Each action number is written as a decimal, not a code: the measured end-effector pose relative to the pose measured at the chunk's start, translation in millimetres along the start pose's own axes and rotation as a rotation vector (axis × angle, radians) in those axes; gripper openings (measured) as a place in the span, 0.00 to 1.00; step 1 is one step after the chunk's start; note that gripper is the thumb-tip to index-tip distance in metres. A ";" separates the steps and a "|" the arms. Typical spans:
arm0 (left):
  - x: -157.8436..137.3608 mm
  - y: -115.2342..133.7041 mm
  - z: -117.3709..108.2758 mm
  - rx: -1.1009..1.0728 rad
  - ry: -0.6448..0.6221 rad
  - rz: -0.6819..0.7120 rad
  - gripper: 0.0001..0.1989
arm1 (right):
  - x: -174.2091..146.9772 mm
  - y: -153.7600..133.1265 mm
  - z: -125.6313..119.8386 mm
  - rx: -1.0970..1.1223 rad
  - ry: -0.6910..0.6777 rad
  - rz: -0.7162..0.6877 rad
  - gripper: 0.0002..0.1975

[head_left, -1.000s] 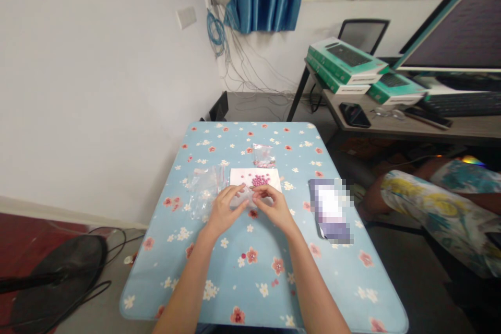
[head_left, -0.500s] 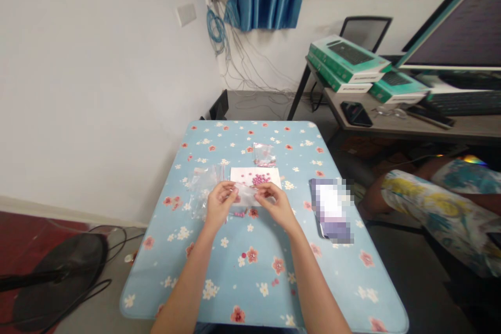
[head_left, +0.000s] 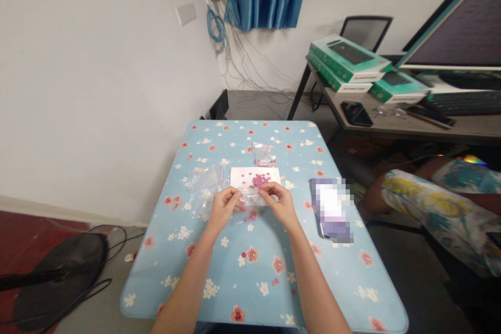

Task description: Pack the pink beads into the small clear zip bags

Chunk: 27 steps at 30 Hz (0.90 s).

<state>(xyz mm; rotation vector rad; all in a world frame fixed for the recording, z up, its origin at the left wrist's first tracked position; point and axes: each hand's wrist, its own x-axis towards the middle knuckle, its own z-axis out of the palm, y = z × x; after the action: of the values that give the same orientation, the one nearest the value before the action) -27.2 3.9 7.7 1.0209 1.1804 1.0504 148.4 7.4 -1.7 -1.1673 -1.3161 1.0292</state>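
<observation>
My left hand (head_left: pixel 226 205) and my right hand (head_left: pixel 277 200) are closed in a pinch at either side of a small clear plastic bag (head_left: pixel 248 196). A short cluster of pink beads (head_left: pixel 251 215) shows just below it; whether they lie inside the bag or hang on a string I cannot tell. Behind the bag a white sheet (head_left: pixel 236 171) lies on the table, partly covered by my hands. A heap of loose pink beads (head_left: pixel 261 179) rests on the sheet. By my right fingertips is a tiny brownish piece, too small to name.
Crumpled clear bags (head_left: pixel 205 188) lie left of the sheet, and another bag (head_left: pixel 264 154) with small contents lies behind it. A phone-like object (head_left: pixel 331 209), partly blurred out, is at right. The flowered table (head_left: pixel 250 287) holds a stray red bead (head_left: pixel 243 254). Another person's leg (head_left: pixel 420 209) is at right.
My left hand has shifted slightly right and down, closer to my right hand. The bag hangs a little lower, and the pink beads below it have swung right.
</observation>
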 end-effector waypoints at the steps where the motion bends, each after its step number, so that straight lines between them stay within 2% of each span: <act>1: 0.0 -0.7 0.1 0.005 -0.006 0.002 0.19 | 0.1 0.4 0.1 0.004 0.007 -0.004 0.07; 7: -0.2 -3.1 0.4 0.063 -0.026 0.044 0.17 | 0.4 3.5 -0.5 0.023 0.037 -0.030 0.07; 13: -0.9 -2.7 0.5 0.081 -0.046 0.073 0.16 | -0.8 1.8 1.7 0.067 -0.075 -0.013 0.13; 19: -2.7 -2.6 1.5 0.110 -0.158 0.066 0.19 | -2.4 -2.2 1.5 0.035 -0.097 -0.047 0.12; 24: -4.2 -0.9 0.3 0.136 -0.183 0.066 0.20 | -3.6 -5.2 3.1 0.042 -0.165 -0.026 0.17; 27: -5.4 -0.3 1.1 0.142 -0.198 0.068 0.19 | -4.7 -8.3 5.0 0.055 -0.160 -0.031 0.15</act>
<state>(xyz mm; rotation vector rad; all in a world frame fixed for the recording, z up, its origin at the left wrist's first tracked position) -26.5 -1.4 8.6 1.2543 1.0755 0.9044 142.7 1.6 5.3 -1.0377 -1.4171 1.1484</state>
